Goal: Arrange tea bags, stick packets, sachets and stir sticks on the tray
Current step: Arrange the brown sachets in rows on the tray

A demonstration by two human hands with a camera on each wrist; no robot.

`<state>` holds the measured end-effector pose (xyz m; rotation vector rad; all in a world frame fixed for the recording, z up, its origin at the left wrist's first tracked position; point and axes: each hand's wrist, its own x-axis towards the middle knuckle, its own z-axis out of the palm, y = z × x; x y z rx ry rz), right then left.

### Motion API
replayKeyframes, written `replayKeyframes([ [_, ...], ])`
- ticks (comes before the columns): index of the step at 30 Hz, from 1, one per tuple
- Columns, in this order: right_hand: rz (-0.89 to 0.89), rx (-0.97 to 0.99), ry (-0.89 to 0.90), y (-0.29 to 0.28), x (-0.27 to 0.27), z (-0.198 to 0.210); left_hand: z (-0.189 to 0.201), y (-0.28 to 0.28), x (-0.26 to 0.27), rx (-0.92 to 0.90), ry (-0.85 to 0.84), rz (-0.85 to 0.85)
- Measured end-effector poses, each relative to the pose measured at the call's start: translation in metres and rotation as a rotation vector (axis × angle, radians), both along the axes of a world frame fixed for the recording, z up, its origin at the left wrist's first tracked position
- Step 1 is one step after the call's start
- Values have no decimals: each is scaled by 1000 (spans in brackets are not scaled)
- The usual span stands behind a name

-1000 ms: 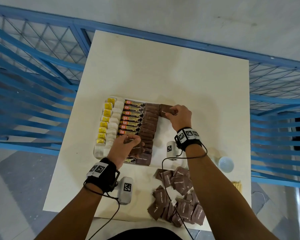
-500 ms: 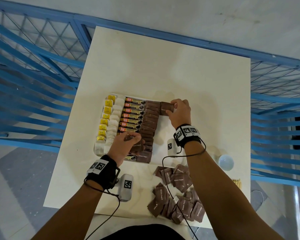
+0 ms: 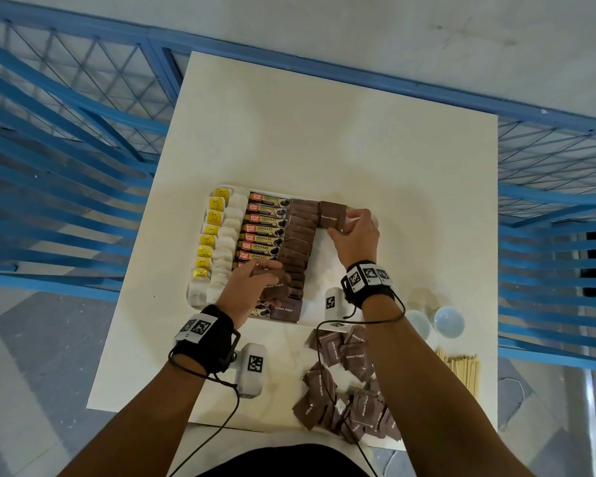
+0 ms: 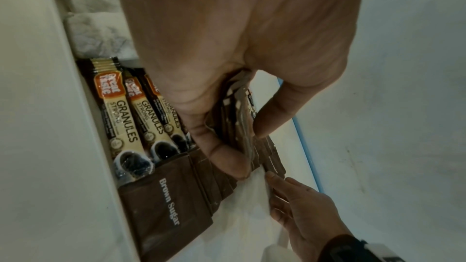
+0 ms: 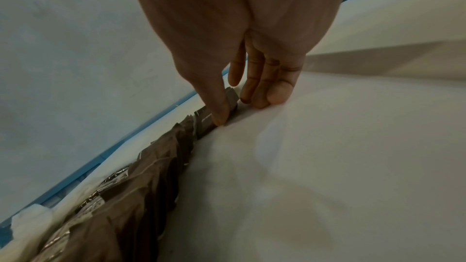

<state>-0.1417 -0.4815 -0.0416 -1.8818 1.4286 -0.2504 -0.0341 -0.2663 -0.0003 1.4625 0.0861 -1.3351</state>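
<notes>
A white tray (image 3: 319, 270) carries a column of tea bags (image 3: 221, 242) with yellow tags, a column of coffee stick packets (image 3: 265, 228) and a row of overlapping brown sugar sachets (image 3: 298, 242). My left hand (image 3: 272, 280) hovers over the near end of that row and pinches a bundle of sachets (image 4: 239, 119) between thumb and fingers. At the tray's far end my right hand (image 3: 341, 225) pinches a single brown sugar sachet (image 3: 332, 215), which lies just right of the row. In the right wrist view the thumb (image 5: 221, 111) presses that sachet (image 5: 232, 97).
A loose pile of brown sachets (image 3: 348, 383) lies on the table near me, partly under my right forearm. Wooden stir sticks (image 3: 460, 366) lie at the table's right edge, with two small pale cups (image 3: 448, 321) behind them. Blue railings surround the table.
My right hand has shifted slightly on the sachet at the tray's far end, and its label now faces up. The left hand keeps its bundle in the same place.
</notes>
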Motion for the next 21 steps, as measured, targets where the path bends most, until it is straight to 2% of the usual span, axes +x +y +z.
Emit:
replayKeyframes([
  [10, -49, -7, -39, 10, -2, 17, -8, -1, 0, -46, -10, -13],
  [12, 20, 42, -87, 22, -3, 26, -9, -3, -1, -35, -58, 0],
  [17, 407, 300, -152, 51, -2, 45, 1, -7, -3, -61, -134, 13],
  [21, 390, 338, -212, 60, -6, 47, 7, -9, -4, -64, -161, 41],
])
